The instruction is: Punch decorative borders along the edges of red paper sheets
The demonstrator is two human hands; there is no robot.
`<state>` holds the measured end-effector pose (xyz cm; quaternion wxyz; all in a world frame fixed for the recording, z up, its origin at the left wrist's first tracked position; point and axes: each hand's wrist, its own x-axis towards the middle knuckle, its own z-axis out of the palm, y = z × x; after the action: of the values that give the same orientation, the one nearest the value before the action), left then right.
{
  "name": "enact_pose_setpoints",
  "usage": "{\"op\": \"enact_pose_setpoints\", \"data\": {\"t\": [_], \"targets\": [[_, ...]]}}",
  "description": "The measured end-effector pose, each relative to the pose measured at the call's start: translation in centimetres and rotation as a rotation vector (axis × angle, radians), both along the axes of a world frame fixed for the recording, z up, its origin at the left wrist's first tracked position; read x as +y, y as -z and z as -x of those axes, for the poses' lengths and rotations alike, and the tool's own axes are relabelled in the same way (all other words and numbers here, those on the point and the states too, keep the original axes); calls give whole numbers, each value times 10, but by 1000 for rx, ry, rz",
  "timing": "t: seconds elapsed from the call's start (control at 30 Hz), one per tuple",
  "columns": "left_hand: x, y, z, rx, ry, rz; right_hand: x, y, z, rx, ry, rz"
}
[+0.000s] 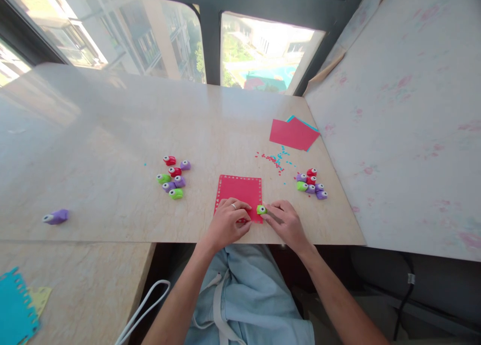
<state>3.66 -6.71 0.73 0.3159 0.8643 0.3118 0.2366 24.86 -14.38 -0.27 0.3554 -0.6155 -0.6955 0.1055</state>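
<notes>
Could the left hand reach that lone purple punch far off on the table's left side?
Probably yes, with a stretch: only bare tabletop lies between the left hand, now resting on the red paper, and the purple punch.

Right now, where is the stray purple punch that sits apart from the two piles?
In the head view, the stray purple punch lies far left on the table, near its front edge, well left of the left pile of punches.

The sheet (239,191) lies between the left punches (173,178) and right punches (311,184) (paper stack (293,133) behind).
</notes>
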Motion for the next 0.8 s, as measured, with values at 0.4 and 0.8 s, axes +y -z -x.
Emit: {"op": "enact_pose_setpoints", "data": {"t": [0.4,0.8], "targets": [[2,-4,-2,-11,11,-13,3,-4,4,-30,23,25],[2,-2,-3,-40,-9,2,3,-4,4,-26,27,62]]}}
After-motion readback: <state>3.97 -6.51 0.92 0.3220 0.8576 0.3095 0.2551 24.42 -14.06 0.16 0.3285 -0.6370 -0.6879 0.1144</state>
